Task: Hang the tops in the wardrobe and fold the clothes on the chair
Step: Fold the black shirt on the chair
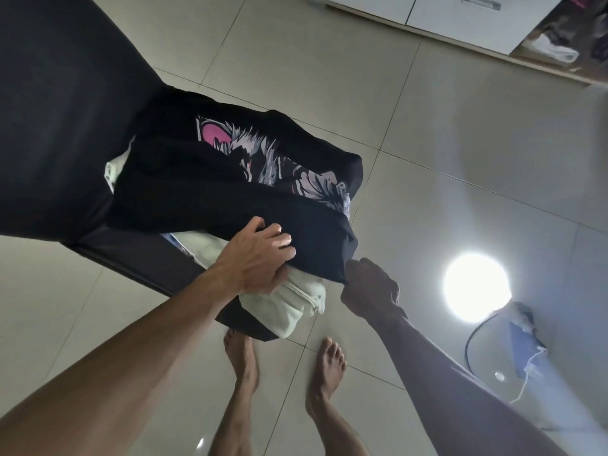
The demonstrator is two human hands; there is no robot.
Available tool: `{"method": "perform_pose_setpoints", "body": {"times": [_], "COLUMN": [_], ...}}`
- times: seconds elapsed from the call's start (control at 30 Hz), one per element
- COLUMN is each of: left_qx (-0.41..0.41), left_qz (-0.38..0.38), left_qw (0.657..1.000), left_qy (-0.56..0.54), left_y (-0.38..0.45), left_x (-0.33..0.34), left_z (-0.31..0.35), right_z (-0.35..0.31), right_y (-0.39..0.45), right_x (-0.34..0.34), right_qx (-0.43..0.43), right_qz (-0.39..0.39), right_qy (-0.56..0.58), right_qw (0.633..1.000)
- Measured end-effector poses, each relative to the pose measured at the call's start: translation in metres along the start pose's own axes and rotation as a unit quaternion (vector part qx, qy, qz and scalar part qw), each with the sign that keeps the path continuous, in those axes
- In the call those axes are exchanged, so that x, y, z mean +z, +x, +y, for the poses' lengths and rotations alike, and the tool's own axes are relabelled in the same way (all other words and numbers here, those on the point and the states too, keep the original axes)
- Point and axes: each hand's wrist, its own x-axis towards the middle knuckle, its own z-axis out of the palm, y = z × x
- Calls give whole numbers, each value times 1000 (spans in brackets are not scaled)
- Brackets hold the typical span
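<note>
**Both hands on the black top at the chair**

The left hand point(260, 258) lies on the black top point(230, 185) with fingers point(279, 240) spread over the cloth and the thumb tucked under its near edge, so it grips the fabric loosely rather than clenching it; the right hand point(368, 287) is closed in a fist on the top's lower corner, pinching the hem; held at two points like this, the garment can probably be lifted clear and shaken flat, either for hanging or for folding.

The top, black with a pink and grey print, is on the chair point(59, 126), draped over a white garment point(289, 307) that spills off the seat's front edge; more pale cloth shows at the back of the pile; the chair's dark backrest rises to the left.

Bare feet stand on the tiled floor point(427, 126) just below the seat; a bright lamp point(477, 287) glares at the right; the wardrobe point(460, 18), white, stands well apart at the top, and beside it an open compartment holds clothes, too dim to make out.
</note>
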Motion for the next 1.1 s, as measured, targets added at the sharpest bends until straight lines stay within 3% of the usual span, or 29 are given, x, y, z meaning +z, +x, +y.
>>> {"method": "perform_pose_setpoints", "body": {"times": [0.1, 0.17, 0.27, 0.33, 0.43, 0.5, 0.67, 0.77, 0.97, 1.1], "left_qx": [-38, -87, -194, -274, -374, -438, -613, -630, -615, -621], "left_qz": [12, 89, 137, 123, 57, 47, 84, 75, 93, 101], "left_qw": [998, 989, 968, 949, 918, 887, 753, 711, 624, 564], "left_qy": [-55, -86, -84, -91, -118, -141, -224, -302, -473, -536], "left_y": [-8, -13, -28, -45, -70, -90, -132, -146, -155, -159], "left_x": [1, 1, 2, 5, 11, 16, 16, 26, 33, 32], "left_z": [1, -2, -19, -41, -73, -93, -132, -154, -172, -187], "right_z": [-17, -34, -69, -99, -137, -158, -209, -240, -283, -283], "right_y": [-4, -4, 3, 12, 25, 31, 48, 69, 106, 118], "right_x": [-6, -11, -16, -16, -16, -21, -44, -59, -71, -79], "right_qx": [8, -5, -112, -201, -239, -200, -189, -194, -80, -121], "right_qz": [-20, 47, 152, 183, 128, 100, 182, 178, 45, 38], "right_qy": [17, 71, 105, 83, -21, -75, -51, -34, 44, 162], "right_qw": [1000, 996, 976, 959, 962, 972, 964, 964, 995, 979]}}
